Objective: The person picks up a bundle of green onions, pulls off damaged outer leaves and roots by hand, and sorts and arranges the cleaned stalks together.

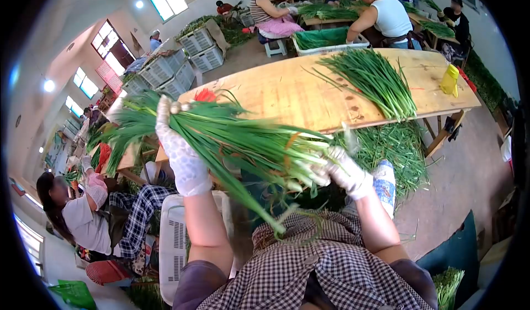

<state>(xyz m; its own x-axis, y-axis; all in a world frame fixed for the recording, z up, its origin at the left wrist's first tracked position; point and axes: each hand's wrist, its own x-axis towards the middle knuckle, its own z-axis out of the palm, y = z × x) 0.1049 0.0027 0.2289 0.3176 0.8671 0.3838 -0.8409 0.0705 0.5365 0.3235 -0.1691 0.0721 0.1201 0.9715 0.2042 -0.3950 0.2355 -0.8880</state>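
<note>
A large bunch of long green stalks is held up over the lap, leaves to the left and pale ends to the right. Around its leafy part my gloved left hand is closed. At the pale ends, my gloved right hand has its fingers closed on the stalks. Some stalks hang down from the bunch. Beyond it, a second bunch lies on the wooden table. Red ties show at the table's left part, just behind the leaves.
A yellow object stands at the table's right end. Loose greens are heaped below the table. A white crate is at my left. Several people work at other tables, and one person sits at the left.
</note>
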